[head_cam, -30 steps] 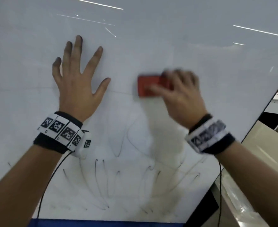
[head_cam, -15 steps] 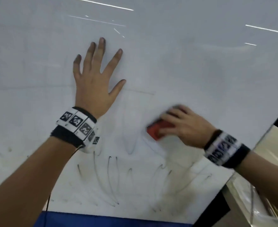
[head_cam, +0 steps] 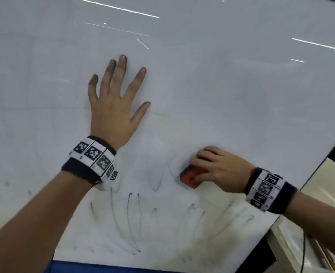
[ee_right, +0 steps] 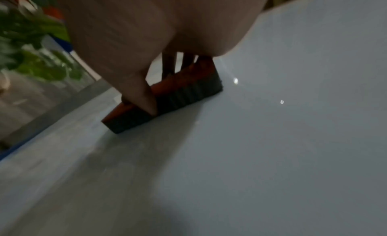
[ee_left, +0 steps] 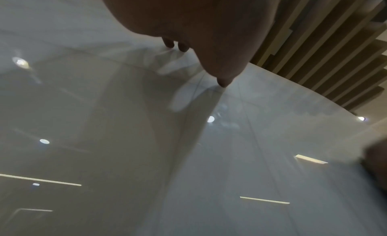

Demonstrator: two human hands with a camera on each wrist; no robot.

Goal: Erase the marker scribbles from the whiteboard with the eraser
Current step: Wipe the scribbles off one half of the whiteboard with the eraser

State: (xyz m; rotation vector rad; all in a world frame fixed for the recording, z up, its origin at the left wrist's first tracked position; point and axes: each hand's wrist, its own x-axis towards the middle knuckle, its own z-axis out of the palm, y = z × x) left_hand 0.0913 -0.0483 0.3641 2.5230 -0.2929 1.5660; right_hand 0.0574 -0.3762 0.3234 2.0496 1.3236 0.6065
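A large whiteboard [head_cam: 231,91] fills the head view. Thin dark marker scribbles [head_cam: 132,219] and faint smears remain across its lower middle. My right hand [head_cam: 217,168] grips a red eraser [head_cam: 188,177] with a dark felt pad and holds it flat against the board, right of centre. In the right wrist view the thumb and fingers clamp the eraser [ee_right: 167,97] from both sides. My left hand [head_cam: 115,103] lies flat on the board with fingers spread, up and left of the eraser. Its fingertips [ee_left: 223,83] touch the glossy surface.
The board's right edge [head_cam: 320,164] runs diagonally, with a beige desk [head_cam: 324,203] beyond it. A blue strip [head_cam: 103,267] borders the board's bottom edge. Green leaves [ee_right: 37,45] show past the board's edge in the right wrist view.
My right hand has swept the eraser down from the board's upper middle to lower right of centre. The left hand stays flat on the board; the head view has shifted.
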